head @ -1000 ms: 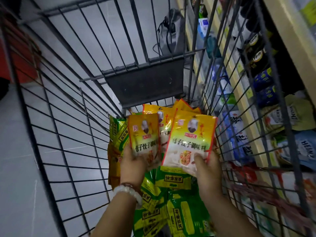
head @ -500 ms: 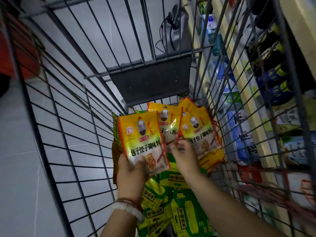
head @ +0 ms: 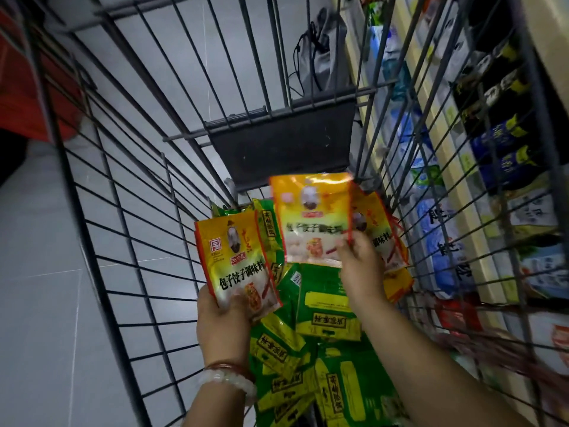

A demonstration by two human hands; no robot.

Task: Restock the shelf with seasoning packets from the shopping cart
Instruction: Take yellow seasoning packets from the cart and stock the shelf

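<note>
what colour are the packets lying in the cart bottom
Green with yellow panels, in the head view.

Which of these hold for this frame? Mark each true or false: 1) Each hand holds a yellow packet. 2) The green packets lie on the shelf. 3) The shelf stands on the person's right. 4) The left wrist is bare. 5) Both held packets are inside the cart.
1) True: the left hand grips a yellow seasoning packet with black print, and the right hand pinches a blurred yellow seasoning packet.
2) False: the green and yellow packets lie in the wire shopping cart.
3) True: the stocked store shelf is on the right.
4) False: it wears a pale bead bracelet.
5) True: both are held above the pile, within the cart's walls.
</note>
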